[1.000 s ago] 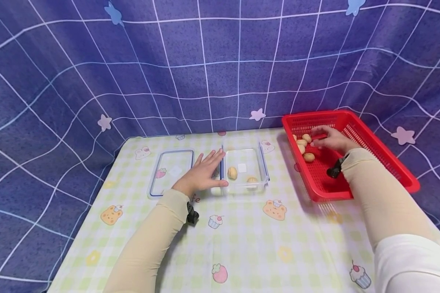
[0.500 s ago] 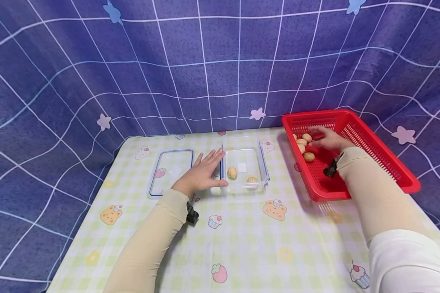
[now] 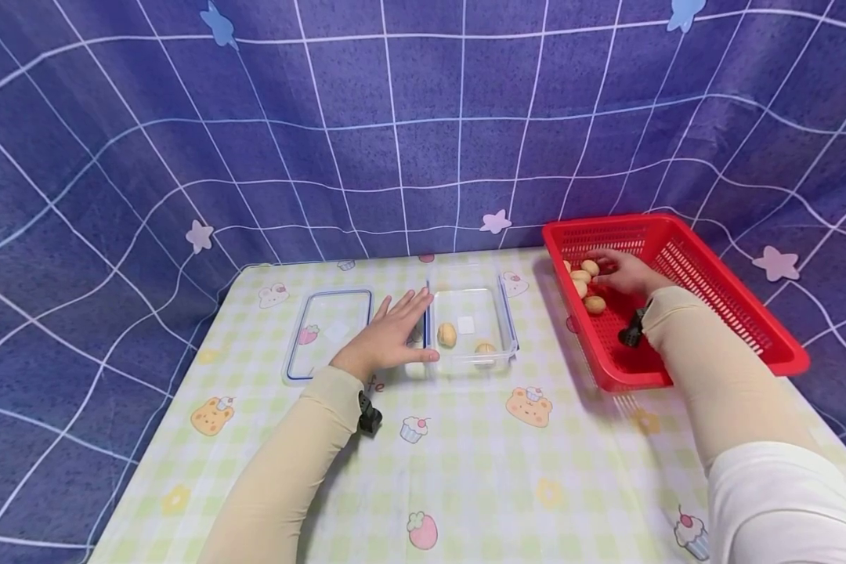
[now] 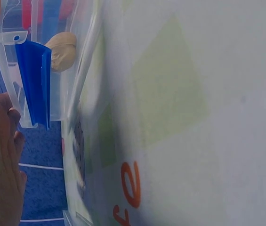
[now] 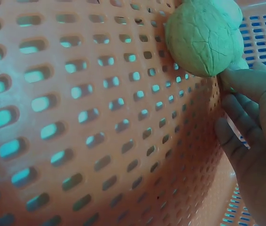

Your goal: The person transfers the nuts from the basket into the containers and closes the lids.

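Observation:
In the head view my left hand (image 3: 388,333) lies with fingers spread along the left side of a clear plastic food container (image 3: 467,359). The left wrist view shows the hand by the container's blue clip (image 4: 37,84). Two walnuts lie inside: one walnut (image 3: 447,335) at the left, another walnut (image 3: 485,348) near the front wall. Inside a red plastic basket (image 3: 609,374), my right hand (image 3: 627,272) reaches to a cluster of several walnuts (image 3: 581,287). From the right wrist, its thumb tip is close to a walnut (image 5: 203,40); contact cannot be made out. Nothing shows gripped between its fingers.
A clear lid (image 3: 334,329) with a blue seal lies left of the container. The checked tablecloth (image 3: 493,486) covers the table. Behind it hangs a blue curtain (image 3: 423,149) with white lines. The basket's raised walls surround the right hand.
My right hand has moved slightly left, closer to the walnuts in the basket. The left hand stays at the container.

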### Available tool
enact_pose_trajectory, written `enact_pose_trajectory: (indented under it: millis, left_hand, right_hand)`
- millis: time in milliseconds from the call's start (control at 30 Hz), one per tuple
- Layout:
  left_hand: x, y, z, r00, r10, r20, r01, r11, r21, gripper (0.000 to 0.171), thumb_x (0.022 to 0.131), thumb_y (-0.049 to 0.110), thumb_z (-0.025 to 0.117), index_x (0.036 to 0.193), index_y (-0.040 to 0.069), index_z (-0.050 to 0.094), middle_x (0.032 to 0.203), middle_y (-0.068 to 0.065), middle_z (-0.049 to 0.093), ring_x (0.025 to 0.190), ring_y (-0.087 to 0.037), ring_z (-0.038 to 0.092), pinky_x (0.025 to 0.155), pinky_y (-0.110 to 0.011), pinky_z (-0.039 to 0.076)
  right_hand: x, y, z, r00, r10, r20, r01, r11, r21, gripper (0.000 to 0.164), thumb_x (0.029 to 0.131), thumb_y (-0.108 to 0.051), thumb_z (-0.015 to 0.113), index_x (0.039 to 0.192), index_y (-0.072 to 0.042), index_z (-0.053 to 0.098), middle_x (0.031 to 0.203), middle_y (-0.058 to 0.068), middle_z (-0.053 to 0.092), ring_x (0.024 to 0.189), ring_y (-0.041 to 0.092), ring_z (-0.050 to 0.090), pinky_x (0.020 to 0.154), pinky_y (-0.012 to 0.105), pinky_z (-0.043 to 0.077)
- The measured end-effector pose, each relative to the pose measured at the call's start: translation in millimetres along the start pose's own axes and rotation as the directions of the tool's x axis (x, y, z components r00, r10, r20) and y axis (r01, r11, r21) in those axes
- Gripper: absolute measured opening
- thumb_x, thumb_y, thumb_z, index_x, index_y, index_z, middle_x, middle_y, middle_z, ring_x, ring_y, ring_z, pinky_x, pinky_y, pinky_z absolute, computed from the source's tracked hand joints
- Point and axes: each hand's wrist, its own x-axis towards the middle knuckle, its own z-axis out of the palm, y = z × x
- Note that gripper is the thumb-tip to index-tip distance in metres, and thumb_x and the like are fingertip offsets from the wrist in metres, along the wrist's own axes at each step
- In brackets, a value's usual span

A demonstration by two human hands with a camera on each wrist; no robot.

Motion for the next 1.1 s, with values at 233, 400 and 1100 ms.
enact_pose_trajectory:
  millis: [233, 400, 1100]
  left_hand:
    - [-0.8, 2.0, -1.5, 1.000, -0.011, 0.013, 0.011, 1.000, 0.005, 0.114, 0.082, 0.088, 0.044, 0.164, 0.018, 0.005, 0.171, -0.002, 0.006, 0.156, -0.023, 0.002, 0.123, -0.058, 0.002]
    - [-0.3, 2.5, -0.5, 1.000, -0.012, 0.005, 0.011, 1.000, 0.008, 0.110, 0.086, 0.076, 0.056, 0.164, 0.017, 0.006, 0.171, -0.001, 0.006, 0.156, -0.025, 0.004, 0.123, -0.058, 0.001]
    - [-1.3, 2.7, -2.1, 1.000, -0.010, 0.010, 0.010, 1.000, -0.012, 0.124, 0.073, 0.099, 0.029, 0.164, 0.019, 0.003, 0.171, 0.000, 0.004, 0.156, -0.029, 0.006, 0.124, -0.056, -0.002]
  right_hand:
    - [1.2, -1.1, 2.6, 0.999, -0.003, -0.048, -0.003, 0.993, -0.117, 0.043, 0.093, 0.001, 0.065, 0.132, 0.012, 0.051, 0.120, 0.036, 0.058, 0.112, 0.046, 0.056, 0.091, 0.035, 0.047]
    - [2.6, -3.6, 2.6, 0.999, 0.007, -0.048, -0.015, 0.987, -0.161, 0.036, 0.093, -0.002, 0.066, 0.125, 0.011, 0.054, 0.118, 0.035, 0.060, 0.111, 0.046, 0.058, 0.096, 0.051, 0.045]
    - [-1.1, -5.8, -9.1, 0.996, 0.049, -0.071, -0.054, 0.996, -0.075, 0.049, 0.092, -0.008, 0.072, 0.132, 0.013, 0.053, 0.116, 0.034, 0.062, 0.088, 0.011, 0.058, 0.071, 0.016, 0.046]
